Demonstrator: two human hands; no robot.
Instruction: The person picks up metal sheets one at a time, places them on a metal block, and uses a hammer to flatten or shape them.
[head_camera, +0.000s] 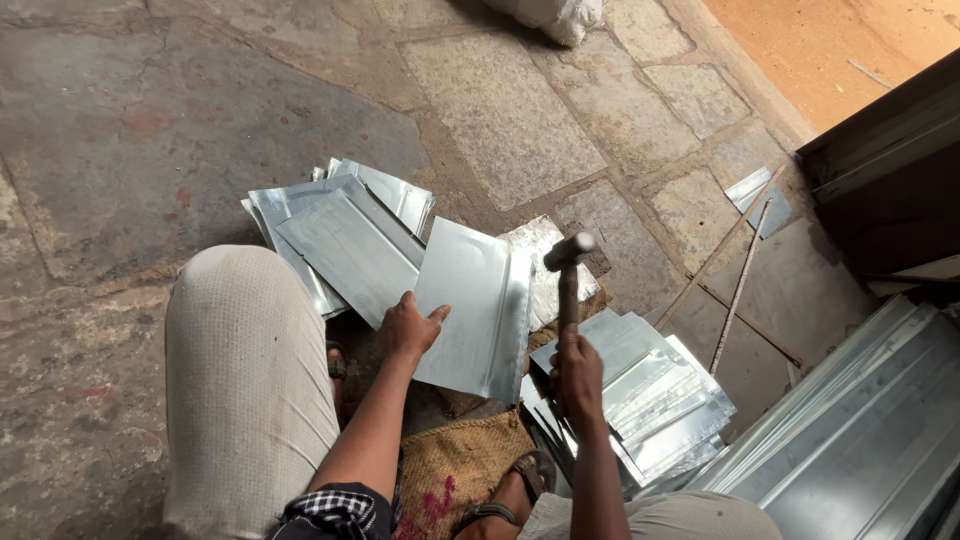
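With the left hand (408, 328) pressing flat on the metal sheet (470, 305) and the right hand (578, 372) clenched around the raised hammer (568, 265), a stray blow could catch those spread fingers (436, 314) near the folded edge.

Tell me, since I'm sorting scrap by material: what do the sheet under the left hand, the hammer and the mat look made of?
Sheet: thin metal, likely galvanised steel, by its dull silvery sheen and folded edge. Hammer: grey metal head; shaft material unclear. Mat: coarse brown weave, probably jute.
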